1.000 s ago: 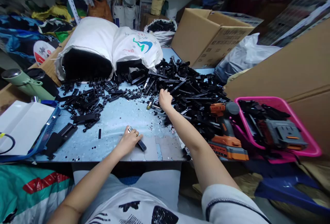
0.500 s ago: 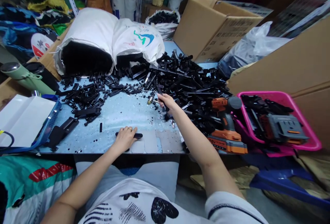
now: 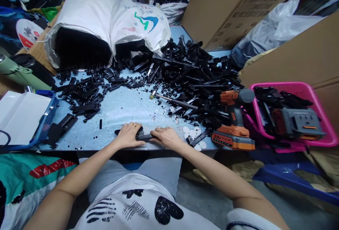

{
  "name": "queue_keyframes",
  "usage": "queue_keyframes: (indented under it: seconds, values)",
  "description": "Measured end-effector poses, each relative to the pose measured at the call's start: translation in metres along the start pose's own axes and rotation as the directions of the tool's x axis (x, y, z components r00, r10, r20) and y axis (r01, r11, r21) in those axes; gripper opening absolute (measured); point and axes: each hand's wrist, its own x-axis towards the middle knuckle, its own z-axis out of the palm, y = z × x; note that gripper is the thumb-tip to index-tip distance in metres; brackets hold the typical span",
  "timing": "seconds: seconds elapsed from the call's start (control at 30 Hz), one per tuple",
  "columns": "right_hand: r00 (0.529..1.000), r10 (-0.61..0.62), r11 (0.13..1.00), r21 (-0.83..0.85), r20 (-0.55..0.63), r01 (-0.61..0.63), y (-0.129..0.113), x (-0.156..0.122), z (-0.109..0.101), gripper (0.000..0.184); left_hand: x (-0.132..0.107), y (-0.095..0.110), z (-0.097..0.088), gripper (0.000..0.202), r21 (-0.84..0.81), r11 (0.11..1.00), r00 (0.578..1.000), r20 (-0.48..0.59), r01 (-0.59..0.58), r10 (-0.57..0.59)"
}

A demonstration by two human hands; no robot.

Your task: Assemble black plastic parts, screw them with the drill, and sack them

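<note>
The right hand (image 3: 167, 136) has moved from the heap of black parts (image 3: 196, 68) to the blue tabletop (image 3: 124, 104)'s front edge, beside the left hand (image 3: 129, 134); both, fingers half-curled, hold an elongated black part (image 3: 143, 136) between them.

The bench (image 3: 122, 103) is moderately lit, with soft glare at its middle; the far-left sack's (image 3: 88, 9) interior is deeply shadowed; outer edges are stretched and blurred.
</note>
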Motion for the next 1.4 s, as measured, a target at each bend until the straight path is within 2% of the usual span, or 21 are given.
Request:
queue_keyframes:
  seconds: [0.07, 0.2, 0.3, 0.37, 0.43, 0.5, 0.53, 0.57, 0.63, 0.7, 0.77, 0.83, 0.93, 1.0, 1.07, 1.1, 1.13, 1.2, 1.27, 1.33, 1.4]
  values:
    - [0.999, 0.020, 0.999, -0.043, -0.041, -0.022, -0.006, -0.002, -0.004, 0.036, -0.001, 0.000, 0.003, 0.064, -0.002, 1.000, 0.999, -0.035, 0.010, -0.010]
    - [0.994, 0.039, 0.993, -0.105, -0.099, -0.049, -0.017, -0.004, -0.016, 0.034, -0.006, -0.006, 0.013, 0.043, -0.020, 1.000, 0.990, -0.138, -0.011, 0.008]
    - [0.992, -0.002, 0.994, -0.111, -0.125, -0.012, -0.012, 0.001, -0.020, 0.032, -0.012, -0.009, 0.017, 0.043, -0.039, 0.999, 0.980, -0.198, -0.024, 0.016]
    - [0.991, -0.042, 0.995, -0.092, -0.130, 0.031, -0.001, 0.004, -0.017, 0.033, -0.010, -0.008, 0.016, 0.048, -0.051, 0.998, 0.987, -0.158, -0.027, 0.019]
    - [0.985, -0.066, 0.997, -0.056, -0.160, 0.057, 0.012, 0.005, -0.009, 0.035, 0.003, -0.005, 0.012, 0.056, -0.061, 0.997, 0.995, -0.088, -0.049, 0.043]
    - [0.973, -0.069, 0.998, -0.014, -0.222, 0.068, 0.023, 0.002, 0.004, 0.037, 0.033, -0.006, 0.006, 0.056, -0.080, 0.994, 0.996, -0.065, -0.074, 0.069]
    - [0.966, -0.065, 0.998, 0.005, -0.251, 0.068, 0.027, 0.000, 0.010, 0.037, 0.054, -0.008, 0.001, 0.052, -0.087, 0.994, 0.994, -0.089, -0.068, 0.060]
    - [0.960, -0.059, 0.997, 0.022, -0.272, 0.067, 0.029, -0.003, 0.016, 0.037, 0.078, -0.012, -0.003, 0.045, -0.096, 0.995, 0.992, -0.127, -0.033, 0.021]
    - [0.959, -0.050, 0.996, 0.053, -0.280, 0.067, 0.031, -0.009, 0.024, 0.035, 0.130, -0.023, -0.014, 0.041, -0.086, 0.987, 0.959, -0.237, 0.138, -0.155]
    - [0.961, -0.017, 0.995, 0.086, -0.275, 0.042, 0.032, -0.009, 0.025, 0.034, 0.176, -0.036, -0.022, 0.044, -0.088, 0.971, 0.945, -0.224, 0.224, -0.238]
    - [0.954, 0.060, 0.994, 0.101, -0.294, -0.031, 0.040, 0.001, 0.021, 0.030, 0.208, -0.044, -0.027, 0.038, -0.099, 0.968, 0.953, -0.180, 0.230, -0.245]
    - [0.930, 0.157, 0.987, 0.076, -0.333, -0.139, 0.056, 0.024, 0.013, 0.025, 0.220, -0.047, -0.029, 0.030, -0.109, 0.971, 0.959, -0.163, 0.214, -0.230]
    - [0.915, 0.235, 0.970, 0.016, -0.329, -0.244, 0.087, 0.067, 0.000, 0.025, 0.199, -0.044, -0.028, 0.027, -0.102, 0.973, 0.956, -0.191, 0.207, -0.223]
    - [0.927, 0.253, 0.967, 0.047, -0.277, -0.250, 0.100, 0.088, -0.006, 0.023, 0.160, -0.044, -0.026, 0.025, -0.174, 0.969, 0.935, -0.278, 0.175, -0.219]
    - [0.917, 0.263, 0.960, 0.178, -0.301, -0.217, 0.101, 0.095, -0.009, 0.021, 0.107, -0.045, -0.022, 0.021, -0.381, 0.919, 0.868, -0.417, 0.100, -0.268]
    - [0.895, 0.275, 0.944, 0.276, -0.351, -0.181, 0.096, 0.092, -0.010, 0.021, 0.079, -0.046, -0.018, 0.021, -0.512, 0.856, 0.821, -0.456, 0.075, -0.344]
    - [0.863, 0.292, 0.916, 0.380, -0.411, -0.129, 0.087, 0.086, -0.011, 0.020, 0.051, -0.047, -0.014, 0.023, -0.639, 0.766, 0.782, -0.446, 0.062, -0.435]
    - [0.806, 0.336, 0.833, 0.553, -0.488, -0.012, 0.064, 0.068, -0.011, 0.018, 0.004, -0.046, -0.002, 0.029, -0.818, 0.574, 0.718, -0.373, 0.045, -0.587]
    - [0.811, 0.341, 0.764, 0.643, -0.475, 0.055, 0.040, 0.049, -0.009, 0.018, -0.027, -0.043, 0.009, 0.034, -0.890, 0.454, 0.665, -0.317, 0.037, -0.676]
    - [0.844, 0.299, 0.752, 0.655, -0.445, 0.079, 0.020, 0.035, -0.006, 0.017, -0.041, -0.039, 0.018, 0.034, -0.901, 0.432, 0.644, -0.308, 0.039, -0.700]
    - [0.865, 0.244, 0.779, 0.620, -0.438, 0.094, 0.007, 0.026, -0.002, 0.018, -0.045, -0.035, 0.021, 0.031, -0.861, 0.506, 0.655, -0.353, 0.052, -0.668]
